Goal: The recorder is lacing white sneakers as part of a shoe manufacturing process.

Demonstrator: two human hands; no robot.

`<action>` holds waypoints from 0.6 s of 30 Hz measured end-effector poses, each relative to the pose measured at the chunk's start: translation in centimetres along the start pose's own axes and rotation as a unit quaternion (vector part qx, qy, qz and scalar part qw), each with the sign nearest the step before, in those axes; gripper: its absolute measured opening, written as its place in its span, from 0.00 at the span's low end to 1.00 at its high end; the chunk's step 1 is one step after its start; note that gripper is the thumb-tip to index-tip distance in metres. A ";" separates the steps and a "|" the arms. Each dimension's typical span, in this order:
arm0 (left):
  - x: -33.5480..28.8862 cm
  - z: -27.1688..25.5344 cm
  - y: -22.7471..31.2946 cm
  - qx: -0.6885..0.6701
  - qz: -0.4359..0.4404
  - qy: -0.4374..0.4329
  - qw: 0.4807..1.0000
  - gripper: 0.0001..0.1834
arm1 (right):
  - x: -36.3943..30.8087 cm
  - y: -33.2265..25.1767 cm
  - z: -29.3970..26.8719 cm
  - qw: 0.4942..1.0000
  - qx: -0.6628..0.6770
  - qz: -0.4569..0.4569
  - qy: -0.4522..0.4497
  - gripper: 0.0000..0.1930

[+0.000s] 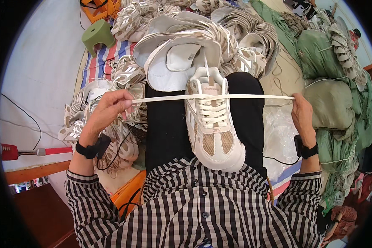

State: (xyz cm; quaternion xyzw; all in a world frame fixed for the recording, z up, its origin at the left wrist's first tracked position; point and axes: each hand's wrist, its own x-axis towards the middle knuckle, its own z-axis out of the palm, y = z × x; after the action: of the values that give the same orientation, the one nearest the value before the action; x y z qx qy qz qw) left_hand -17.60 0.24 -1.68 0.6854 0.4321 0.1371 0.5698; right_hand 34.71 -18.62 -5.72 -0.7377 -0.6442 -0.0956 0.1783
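A cream and tan sneaker upper [213,132] rests on my lap between my thighs, toe toward me. Its cream shoelace [165,99] criss-crosses down the tongue, and both loose ends stretch out sideways in a nearly straight line. My left hand [115,106] pinches one lace end out to the left. Far to the right, my right hand [302,115] is closed on the other end, its fingertips partly hidden. Just beyond the sneaker, a stack of flat, unlaced shoe uppers [169,78] leans over my knees.
More piled shoe uppers [124,140] lie at my left. A green stool [98,36] stands at the far left on a striped sheet [93,68]. Stuffed green sacks [328,103] line the right side. A clear plastic bag [279,128] lies beside my right thigh.
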 end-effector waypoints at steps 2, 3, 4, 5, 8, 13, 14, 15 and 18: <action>-0.9 0.2 0.1 -0.009 0.017 0.017 1.000 0.05 | -1.4 2.6 0.5 0.995 0.020 0.092 -0.020 0.06; -1.3 0.1 0.2 0.022 0.024 0.013 0.999 0.09 | -2.0 3.8 0.7 0.994 0.023 0.102 -0.013 0.07; -1.8 0.4 0.0 0.021 0.031 0.010 0.999 0.09 | -2.7 5.0 0.9 0.994 0.021 0.110 -0.019 0.07; -2.3 0.7 -0.1 0.079 0.047 0.042 0.995 0.10 | -3.4 6.1 1.0 0.989 0.025 0.142 -0.025 0.07; -3.4 1.0 -1.0 0.265 0.083 0.084 0.957 0.14 | -5.3 8.8 1.2 0.985 0.028 0.169 -0.008 0.08; -2.8 0.6 -4.2 0.474 0.205 0.220 0.827 0.15 | -7.8 11.1 1.4 0.979 0.055 0.194 0.018 0.08; -2.8 0.1 -4.8 0.489 0.213 0.239 0.811 0.15 | -8.1 11.3 1.4 0.976 0.045 0.211 0.012 0.08; -2.9 -0.4 -5.4 0.498 0.176 0.238 0.815 0.15 | -8.3 11.3 1.4 0.977 0.030 0.213 0.014 0.08; -2.9 -2.2 -6.9 0.514 0.239 0.268 0.779 0.16 | -7.9 10.2 1.0 0.951 0.122 0.285 0.008 0.08</action>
State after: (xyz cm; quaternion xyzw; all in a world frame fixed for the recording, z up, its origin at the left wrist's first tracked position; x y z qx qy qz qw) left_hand -23.80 -0.64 -6.35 0.8935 0.3957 0.2046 -0.0571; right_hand 43.44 -26.56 -11.05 -0.8624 -0.4122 0.0325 0.2921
